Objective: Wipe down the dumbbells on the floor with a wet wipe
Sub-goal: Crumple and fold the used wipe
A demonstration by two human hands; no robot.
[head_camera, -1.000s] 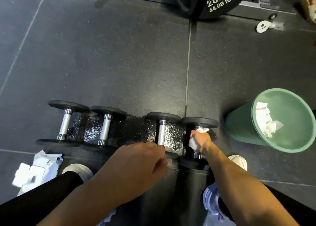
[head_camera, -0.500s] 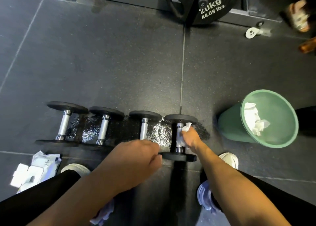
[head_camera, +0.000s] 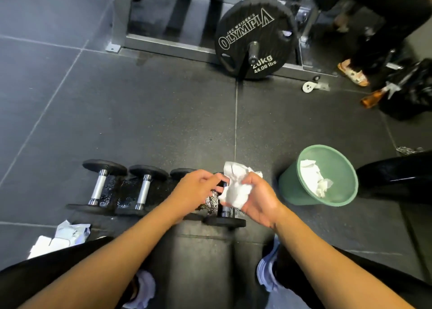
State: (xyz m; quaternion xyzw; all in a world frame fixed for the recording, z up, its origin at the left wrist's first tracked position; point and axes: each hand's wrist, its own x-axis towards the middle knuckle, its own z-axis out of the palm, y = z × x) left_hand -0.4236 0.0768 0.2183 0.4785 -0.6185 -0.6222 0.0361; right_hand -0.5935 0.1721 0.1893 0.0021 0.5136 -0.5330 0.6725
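Note:
Several small black dumbbells with chrome handles lie in a row on the wet dark floor: the leftmost dumbbell (head_camera: 99,186), a second dumbbell (head_camera: 143,188), a third mostly hidden under my left hand, and the rightmost dumbbell (head_camera: 225,217) below my hands. My right hand (head_camera: 257,197) is lifted above the rightmost one, shut on a crumpled white wet wipe (head_camera: 235,186). My left hand (head_camera: 197,187) hovers beside it, fingertips touching the wipe's edge.
A green bin (head_camera: 294,187) holding used wipes leans at the right. A wipes packet (head_camera: 63,237) lies at the lower left. A 20 kg weight plate (head_camera: 253,38) and rack frame stand behind. Another person's feet (head_camera: 353,73) are at the far right.
My right hand has lifted the wipe off the rightmost dumbbell's handle. My left hand rose from the third dumbbell to meet the wipe. The view tilted up.

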